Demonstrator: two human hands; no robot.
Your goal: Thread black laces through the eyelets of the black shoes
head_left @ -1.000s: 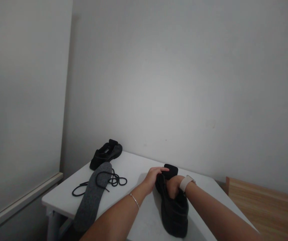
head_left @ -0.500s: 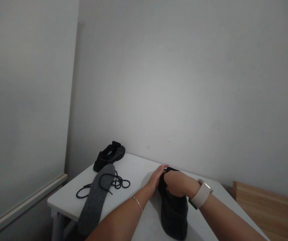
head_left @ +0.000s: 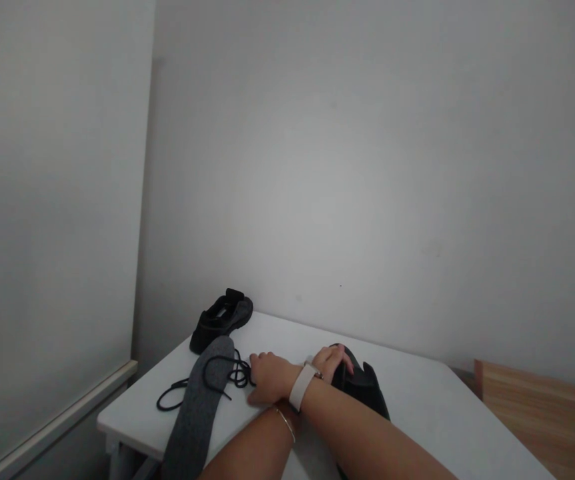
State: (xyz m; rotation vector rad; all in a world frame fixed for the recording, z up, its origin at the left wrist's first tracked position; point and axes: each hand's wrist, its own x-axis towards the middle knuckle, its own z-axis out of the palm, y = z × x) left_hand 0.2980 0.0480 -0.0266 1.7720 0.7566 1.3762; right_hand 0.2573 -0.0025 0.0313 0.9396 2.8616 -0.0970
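Observation:
My left hand (head_left: 328, 361), with a thin bracelet on its wrist, grips the collar of a black shoe (head_left: 362, 387). That shoe stands on the white table, and my right forearm hides much of it. Crossed over my left arm, my right hand (head_left: 270, 377) with a pale watch strap (head_left: 301, 387) is beside the loose black shoelace (head_left: 238, 373). Its thumb and fingers look apart, and it touches or nearly touches the lace's loops. A long grey insole (head_left: 195, 413) lies to the left, part of the lace across it.
A second black shoe (head_left: 221, 319) sits at the table's far left corner, by the wall. The white table (head_left: 427, 400) reaches the wall at the back. A wooden board (head_left: 537, 400) stands at the right, and a pale ledge (head_left: 62, 420) runs along the left.
My right hand has come out of the shoe and swung left across my left arm to the shoelace. My left hand stays at the shoe, whose front end has turned.

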